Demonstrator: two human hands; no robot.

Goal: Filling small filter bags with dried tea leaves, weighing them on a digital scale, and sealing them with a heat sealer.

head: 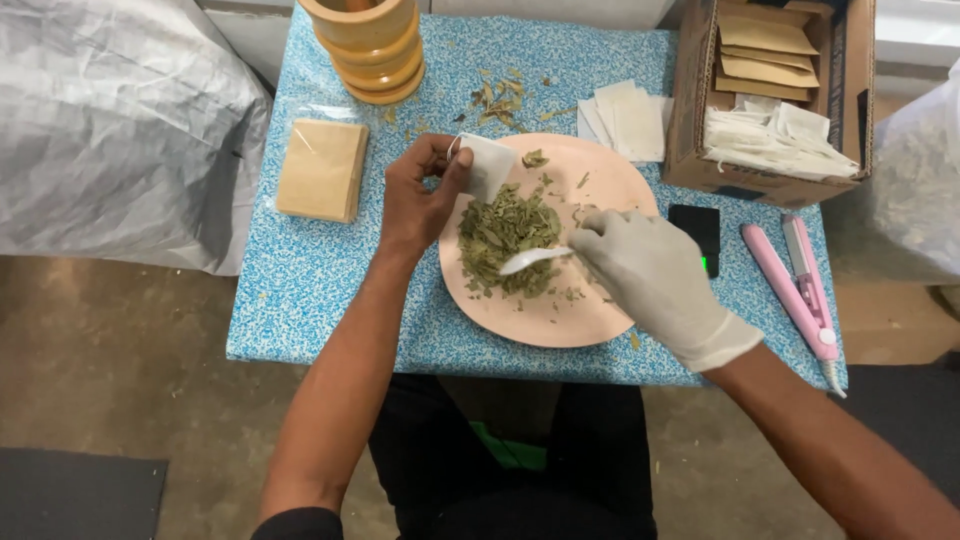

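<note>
Hands work over a pink plate near the desk's front edge. The bare left hand pinches a small white filter bag above the plate's far rim; the gloved right hand grips a white spoon dipped in the heap of dried green leaves between them. Just right of the right hand lie a black device and a pink sealer; left of the left hand there is open desk up to a tan packet stack.

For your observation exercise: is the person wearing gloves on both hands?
No. Only the right hand, holding the white spoon, wears a white glove; the left hand, holding the small white bag, is bare.
</note>
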